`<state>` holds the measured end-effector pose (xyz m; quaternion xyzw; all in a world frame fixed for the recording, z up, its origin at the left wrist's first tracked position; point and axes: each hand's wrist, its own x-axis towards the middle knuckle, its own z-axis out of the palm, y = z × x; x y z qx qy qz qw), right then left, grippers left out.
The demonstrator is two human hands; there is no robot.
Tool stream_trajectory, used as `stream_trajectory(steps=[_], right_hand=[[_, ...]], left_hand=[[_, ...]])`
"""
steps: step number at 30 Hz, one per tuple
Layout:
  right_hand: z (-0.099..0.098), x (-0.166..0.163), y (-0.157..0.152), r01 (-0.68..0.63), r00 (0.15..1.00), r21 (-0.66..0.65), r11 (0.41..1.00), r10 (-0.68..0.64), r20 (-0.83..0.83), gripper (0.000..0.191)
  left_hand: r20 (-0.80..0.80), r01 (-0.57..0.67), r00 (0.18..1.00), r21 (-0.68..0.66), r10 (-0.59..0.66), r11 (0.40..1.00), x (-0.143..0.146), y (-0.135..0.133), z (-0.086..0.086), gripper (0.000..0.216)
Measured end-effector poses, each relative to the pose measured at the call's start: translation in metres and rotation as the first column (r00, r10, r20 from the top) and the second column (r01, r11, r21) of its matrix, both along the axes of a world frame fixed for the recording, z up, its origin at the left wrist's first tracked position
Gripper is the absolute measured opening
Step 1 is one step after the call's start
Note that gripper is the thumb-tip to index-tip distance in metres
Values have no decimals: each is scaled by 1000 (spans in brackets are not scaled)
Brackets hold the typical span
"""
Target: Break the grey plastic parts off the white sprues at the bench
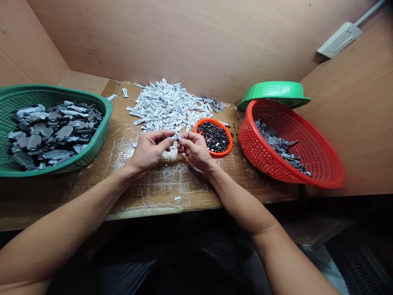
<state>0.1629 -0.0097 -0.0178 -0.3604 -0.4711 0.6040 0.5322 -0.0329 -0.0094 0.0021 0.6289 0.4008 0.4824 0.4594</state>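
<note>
From the head view, I am pinching a small silvery metal piece (175, 137) between the fingers (168, 142) of my left hand (150, 150) and my right hand (195, 150). Both sets of fingers are closing on it just above the surface (153, 190). My fingertips are covering most of the piece, so its shape is hard to make out.

Just beyond my fingers, a heap of pale metal strips (168, 105) is lying, far too many to count. Just right of my fingers, one small orange bowl (227, 143) is holding tiny black bits (214, 136), too small to tell apart.

I am counting three baskets. A red basket (319, 172), farther right, is holding dark grey parts (278, 144). An upturned green basket (274, 93) is half hidden behind it. A green basket (101, 123), well left of my fingers and cut off by the edge, is carrying grey metal parts (52, 129).

One white power strip (339, 39) is sitting high on the right wall. I am reading no writing anywhere.
</note>
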Motion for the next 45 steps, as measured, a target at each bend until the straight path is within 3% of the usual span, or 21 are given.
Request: stream_trajectory(steps=[5, 10, 16, 26, 32, 35, 40, 45], right_hand=[[0, 4, 2, -32, 999, -42, 999, 32, -6, 53], [2, 7, 6, -57, 993, 70, 996, 49, 110, 59], [2, 12, 6, -155, 970, 89, 984, 134, 203, 60], [3, 15, 7, -172, 952, 226, 959, 103, 287, 49], [6, 8, 2, -90, 962, 302, 949, 5, 273, 42], [12, 12, 1, -131, 950, 268, 955, 44, 309, 46], [10, 12, 2, -178, 957, 131, 975, 141, 252, 53], [1, 0, 2, -68, 966, 95, 993, 42, 255, 53]], left_hand=[[-54, 4, 999, 11, -3, 1000, 0, 0, -1, 38], [-184, 21, 983, 136, 4, 990, -1, -3, 1, 33], [-344, -17, 933, 263, 110, 965, -6, -2, 3, 63], [-344, 53, 938, 247, 36, 968, -6, -2, 1, 55], [-96, 16, 995, 46, -11, 999, -3, -5, 9, 55], [2, 66, 998, -60, -66, 996, -3, -3, 12, 46], [-58, 100, 993, -102, -106, 990, -5, 3, 11, 36], [-133, 35, 990, -74, -45, 997, -7, 6, 6, 29]])
